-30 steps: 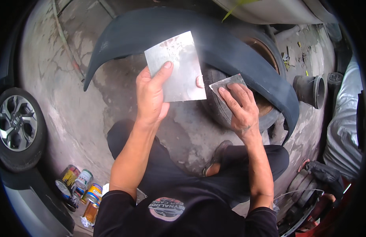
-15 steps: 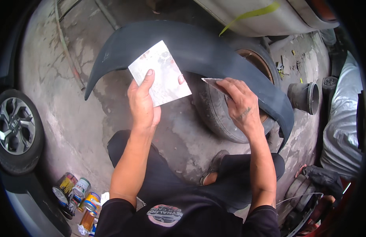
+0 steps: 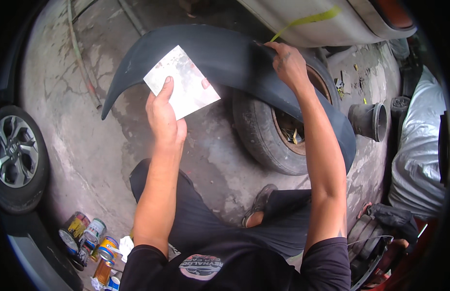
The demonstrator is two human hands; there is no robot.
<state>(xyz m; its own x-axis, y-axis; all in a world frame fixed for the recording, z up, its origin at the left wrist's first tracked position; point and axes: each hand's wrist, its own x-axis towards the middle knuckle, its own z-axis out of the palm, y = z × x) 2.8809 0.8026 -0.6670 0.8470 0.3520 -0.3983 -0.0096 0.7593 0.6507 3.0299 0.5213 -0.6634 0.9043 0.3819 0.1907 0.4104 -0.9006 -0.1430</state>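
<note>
Person crouched on concrete floor (image 3: 89,160). Left hand (image 3: 163,119) holds smeared grey board (image 3: 182,81), thumb on top. Right hand (image 3: 288,65) pressed on dark bumper panel (image 3: 225,53) w/ panel lying across old tyre (image 3: 264,131). Paint cans (image 3: 89,235) lower left, car wheel (image 3: 14,157) far left.

Soft even daylight; dark fisheye rim

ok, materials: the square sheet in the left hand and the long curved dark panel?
Square sheet: looks like thin, stiff metal or plastic; pale smeared face, holds flat and unbent in the left hand.
Curved panel: probably moulded plastic; matte dark grey, smooth thin curve, resting over a rubber tyre under the right hand.
</note>
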